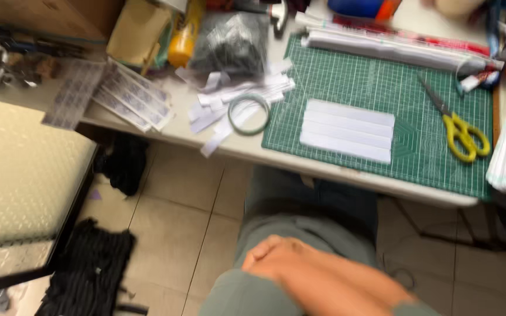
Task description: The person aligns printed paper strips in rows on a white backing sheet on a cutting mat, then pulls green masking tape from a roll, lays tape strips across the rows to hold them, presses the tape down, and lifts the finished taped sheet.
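Landmark: green cutting mat (376, 88) on the table (247, 146). One hand (276, 263) shows, blurred, resting on the lap below the mat's near edge, holding nothing; left or right and finger pose I cannot tell. Nearest thing: stacked white strips (346, 130) mid-mat, straight ahead of it, long axis left-right. Yellow scissors (461, 131) at the mat's right.

Cutting mat (376, 88): matt green, rubbery-looking, printed grid. Strips (346, 130) near mat's front edge: white paper, matt. Scissors (457, 123) near mat's right edge: grey metal blades, glossy yellow plastic handles. Tape ring (249, 113) at bench front edge: translucent, glossy. Bag (229, 41) toward bench back edge: shiny crinkled plastic film. Trousers (276, 234): grey-green cloth, matt. Floor (171, 228): smooth beige tile.
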`<state>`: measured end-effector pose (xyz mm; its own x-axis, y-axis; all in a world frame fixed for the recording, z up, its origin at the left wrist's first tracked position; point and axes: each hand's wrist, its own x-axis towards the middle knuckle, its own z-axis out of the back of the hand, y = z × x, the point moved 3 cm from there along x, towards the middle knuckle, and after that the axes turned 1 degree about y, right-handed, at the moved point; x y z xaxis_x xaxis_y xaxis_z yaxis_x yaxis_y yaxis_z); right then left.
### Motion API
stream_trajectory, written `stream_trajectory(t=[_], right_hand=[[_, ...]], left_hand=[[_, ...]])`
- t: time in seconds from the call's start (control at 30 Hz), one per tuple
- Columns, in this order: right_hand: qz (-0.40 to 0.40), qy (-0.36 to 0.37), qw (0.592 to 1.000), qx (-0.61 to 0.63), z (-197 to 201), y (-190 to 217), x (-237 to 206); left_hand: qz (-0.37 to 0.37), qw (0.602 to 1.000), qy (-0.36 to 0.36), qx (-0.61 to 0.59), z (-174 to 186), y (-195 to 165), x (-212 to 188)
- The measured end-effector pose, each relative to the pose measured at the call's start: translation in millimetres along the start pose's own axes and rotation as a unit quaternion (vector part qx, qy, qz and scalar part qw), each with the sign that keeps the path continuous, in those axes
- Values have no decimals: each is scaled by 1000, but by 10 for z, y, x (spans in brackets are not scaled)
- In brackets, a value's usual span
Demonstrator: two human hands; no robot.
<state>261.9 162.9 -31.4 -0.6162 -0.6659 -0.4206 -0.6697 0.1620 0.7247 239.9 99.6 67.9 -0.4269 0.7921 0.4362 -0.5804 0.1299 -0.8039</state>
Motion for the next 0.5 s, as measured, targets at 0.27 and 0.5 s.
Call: stream_trajectory(t=[0.27, 0.5], right_hand=[[-2, -1, 1000, -8, 215, -250, -106], [-29, 28, 999, -17, 186, -197, 10]], left_hand=[[-8, 999, -26, -20, 30, -43, 135], [-11, 999, -31, -24, 39, -103, 104]])
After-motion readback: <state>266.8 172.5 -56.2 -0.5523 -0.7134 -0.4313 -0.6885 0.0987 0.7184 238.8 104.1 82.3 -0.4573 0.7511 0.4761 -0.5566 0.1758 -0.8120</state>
